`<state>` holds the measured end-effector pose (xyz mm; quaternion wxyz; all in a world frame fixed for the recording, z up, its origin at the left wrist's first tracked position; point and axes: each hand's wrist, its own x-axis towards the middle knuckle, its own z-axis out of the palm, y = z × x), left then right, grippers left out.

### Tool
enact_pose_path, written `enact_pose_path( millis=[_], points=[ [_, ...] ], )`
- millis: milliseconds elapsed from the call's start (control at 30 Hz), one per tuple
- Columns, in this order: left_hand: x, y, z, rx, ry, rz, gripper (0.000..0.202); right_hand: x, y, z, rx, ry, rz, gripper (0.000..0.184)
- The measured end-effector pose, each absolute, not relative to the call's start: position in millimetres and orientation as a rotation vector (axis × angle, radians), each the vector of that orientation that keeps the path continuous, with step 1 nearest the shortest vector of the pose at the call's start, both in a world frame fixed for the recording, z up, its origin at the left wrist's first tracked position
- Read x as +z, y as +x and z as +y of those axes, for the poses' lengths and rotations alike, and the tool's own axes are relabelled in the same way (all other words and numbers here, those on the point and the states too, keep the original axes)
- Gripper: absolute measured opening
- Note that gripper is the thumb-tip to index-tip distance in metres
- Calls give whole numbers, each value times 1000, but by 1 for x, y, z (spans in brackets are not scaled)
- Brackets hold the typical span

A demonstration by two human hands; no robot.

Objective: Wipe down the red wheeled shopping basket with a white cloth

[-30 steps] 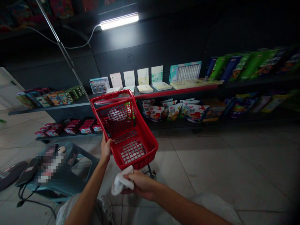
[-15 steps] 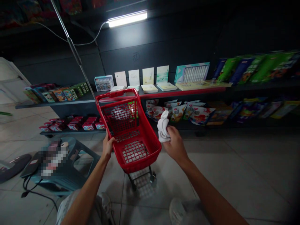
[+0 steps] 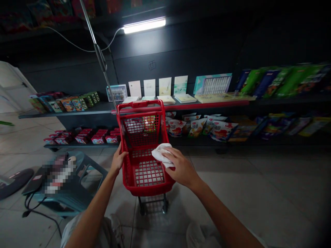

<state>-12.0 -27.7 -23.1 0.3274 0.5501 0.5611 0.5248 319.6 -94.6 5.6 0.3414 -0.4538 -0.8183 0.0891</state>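
Right hand [image 3: 181,168] is closed around a crumpled white cloth [image 3: 160,153] and holds it against the right rim of a small red cart [image 3: 151,190], partly inside the basket. Left hand [image 3: 117,162] grips the left rim of the same cart, with the fingers curled over the edge. The cart stands upright on the tiled floor [image 3: 245,179], near the person. Far behind it run dark shelves [image 3: 77,111] with cards [image 3: 150,88] and snack bags [image 3: 196,125]. A teal plastic stool [image 3: 88,187] stands near, on the left.
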Motion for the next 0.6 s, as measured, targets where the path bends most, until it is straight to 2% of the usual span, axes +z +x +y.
enact_pose_path(
  millis=[200, 400, 600],
  points=[
    [-21, -16, -11, 1219, 1469, 1536, 83, 12, 323, -97, 208, -1198, -2156, 25],
    [-23, -8, 4, 1203, 1461, 1658, 78, 17, 308, -106, 123, -1255, -2287, 19],
    [-23, -8, 8, 1242, 1504, 1624, 72, 18, 304, -109, 209, -1165, -2373, 15]
  ],
)
